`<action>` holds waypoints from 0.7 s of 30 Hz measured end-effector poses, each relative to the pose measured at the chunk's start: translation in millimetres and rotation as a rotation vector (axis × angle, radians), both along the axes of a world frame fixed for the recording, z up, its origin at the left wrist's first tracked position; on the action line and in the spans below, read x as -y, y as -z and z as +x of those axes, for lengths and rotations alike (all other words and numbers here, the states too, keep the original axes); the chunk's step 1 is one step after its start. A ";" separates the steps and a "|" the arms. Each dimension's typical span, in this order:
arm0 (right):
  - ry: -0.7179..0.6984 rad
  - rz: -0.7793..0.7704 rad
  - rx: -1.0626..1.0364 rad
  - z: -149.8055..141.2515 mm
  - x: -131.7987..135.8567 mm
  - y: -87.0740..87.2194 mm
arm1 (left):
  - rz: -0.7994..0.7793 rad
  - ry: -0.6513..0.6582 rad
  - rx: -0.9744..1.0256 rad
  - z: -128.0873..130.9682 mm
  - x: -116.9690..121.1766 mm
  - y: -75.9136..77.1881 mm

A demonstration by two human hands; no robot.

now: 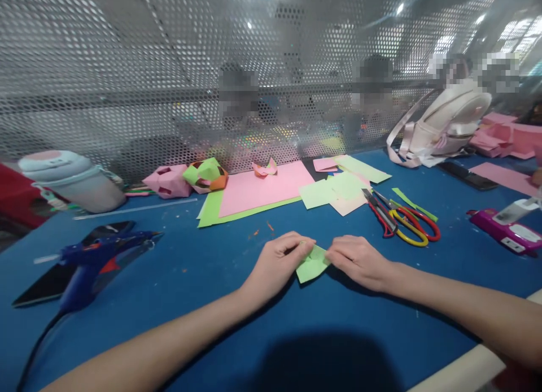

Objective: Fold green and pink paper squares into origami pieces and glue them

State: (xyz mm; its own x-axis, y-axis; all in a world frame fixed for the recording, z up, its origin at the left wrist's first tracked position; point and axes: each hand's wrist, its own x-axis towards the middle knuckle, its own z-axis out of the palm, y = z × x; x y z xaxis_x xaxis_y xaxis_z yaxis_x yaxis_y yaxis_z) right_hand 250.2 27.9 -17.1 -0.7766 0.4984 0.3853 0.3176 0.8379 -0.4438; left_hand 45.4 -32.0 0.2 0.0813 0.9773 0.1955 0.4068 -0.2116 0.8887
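Light-green folded paper (313, 266) inside the blue desk's near edge (461, 372) looks flimsy, so I'd side-pinch it like left hand (283, 256) and right hand (354, 260) do.

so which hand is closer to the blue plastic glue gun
Left. The left hand is to the right of the blue plastic glue gun; the right hand is farther right, holding the right edge of the folded green paper.

The blue tabletop (190, 268) is flecked with small marks. On it are set a lidded container (80, 180), a folded pink paper shape (167, 181), a green sheet (210, 212) and, farther right, a dark phone (468, 175) and a purple device (503, 231).
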 end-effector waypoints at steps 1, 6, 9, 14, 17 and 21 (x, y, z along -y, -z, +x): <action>0.010 0.030 0.018 1.6 -4.7 -1.6 | 0.016 -0.022 -0.020 -6.3 -4.3 -1.2; 0.155 0.336 0.224 8.9 -39.8 -9.9 | 0.067 -0.255 -0.132 -52.7 -36.9 -2.6; 0.308 0.472 0.395 12.2 -64.7 -9.9 | 0.152 -0.425 -0.245 -80.8 -56.2 2.6; 0.393 0.474 0.488 12.7 -95.5 -1.8 | 0.159 -0.472 -0.311 -102.2 -70.1 17.2; 0.381 0.462 0.533 11.6 -101.6 -1.1 | 0.150 -0.449 -0.328 -102.6 -71.5 24.5; 0.341 0.405 0.568 13.6 -99.8 -9.0 | 0.143 -0.438 -0.333 -102.0 -71.7 29.0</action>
State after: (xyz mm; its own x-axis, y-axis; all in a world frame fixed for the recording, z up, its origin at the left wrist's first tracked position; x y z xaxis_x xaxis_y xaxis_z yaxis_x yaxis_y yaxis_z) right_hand 263.8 127.8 -8.2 -0.7387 0.6505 0.1768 0.6740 0.7154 0.1842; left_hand -56.6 39.7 -28.8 -0.2454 0.8996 0.3614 0.7371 -0.0690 0.6722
